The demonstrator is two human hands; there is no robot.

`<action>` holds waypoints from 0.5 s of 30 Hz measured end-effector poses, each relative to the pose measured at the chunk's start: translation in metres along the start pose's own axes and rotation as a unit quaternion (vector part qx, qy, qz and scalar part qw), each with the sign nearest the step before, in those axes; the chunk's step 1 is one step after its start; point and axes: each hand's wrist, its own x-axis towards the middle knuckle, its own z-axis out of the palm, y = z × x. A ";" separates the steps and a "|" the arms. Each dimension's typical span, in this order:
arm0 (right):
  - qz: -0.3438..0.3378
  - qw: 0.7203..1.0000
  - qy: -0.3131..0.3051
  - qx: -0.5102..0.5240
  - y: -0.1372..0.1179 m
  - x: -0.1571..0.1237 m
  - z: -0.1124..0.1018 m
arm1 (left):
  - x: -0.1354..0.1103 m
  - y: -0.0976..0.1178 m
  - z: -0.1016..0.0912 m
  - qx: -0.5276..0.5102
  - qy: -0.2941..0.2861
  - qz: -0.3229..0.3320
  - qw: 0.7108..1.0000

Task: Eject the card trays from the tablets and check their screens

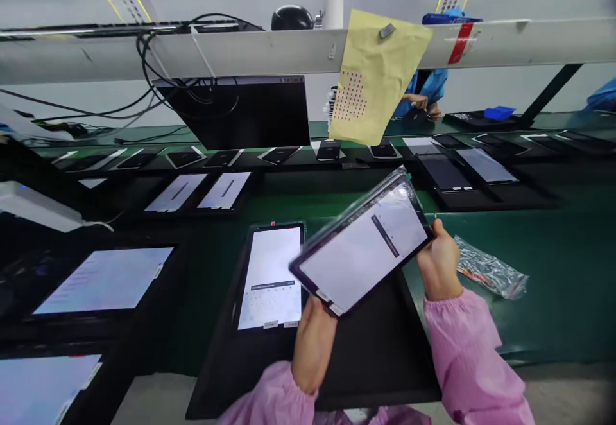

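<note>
Both of my hands hold up a tablet (353,248) with a lit white screen, tilted above a black tray (375,354). My left hand (315,341) grips its lower left corner, with the fingers partly hidden behind it. At the right edge, my right hand (440,261) is closed round the tablet, the thumb near the front. Clear film seems to stick out along the tablet's upper edge. A second lit tablet (272,271) lies in the left half of the tray, with an on-screen keyboard and small labels at its bottom edge.
A crumpled clear plastic bag (491,268) lies on the green bench (553,322) at right. More lit tablets (108,277) rest in trays at left. A dark monitor (240,113) and a yellow sheet (373,85) hang from the overhead rail (269,52). A co-worker's hands (423,104) show behind.
</note>
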 end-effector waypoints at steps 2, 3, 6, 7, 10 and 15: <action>-0.027 1.000 0.003 -0.011 -0.009 0.007 0.011 | -0.008 -0.014 -0.019 -0.015 -0.036 -0.092 0.995; -0.045 0.999 -0.004 -0.022 -0.014 0.006 0.015 | -0.010 -0.014 -0.027 -0.004 -0.058 -0.150 0.987; -0.111 0.990 -0.041 -0.071 -0.026 -0.009 0.027 | -0.015 0.014 -0.034 0.117 -0.184 -0.368 0.904; -0.132 0.986 -0.057 -0.087 -0.029 -0.018 0.031 | -0.018 0.032 -0.028 0.187 -0.238 -0.403 0.864; -0.175 0.973 -0.105 -0.111 -0.034 -0.048 0.035 | -0.022 0.092 0.019 0.447 -0.333 -0.153 0.816; -0.220 0.960 -0.136 -0.111 -0.043 -0.088 0.031 | 0.016 0.150 0.110 0.647 -0.302 0.461 0.528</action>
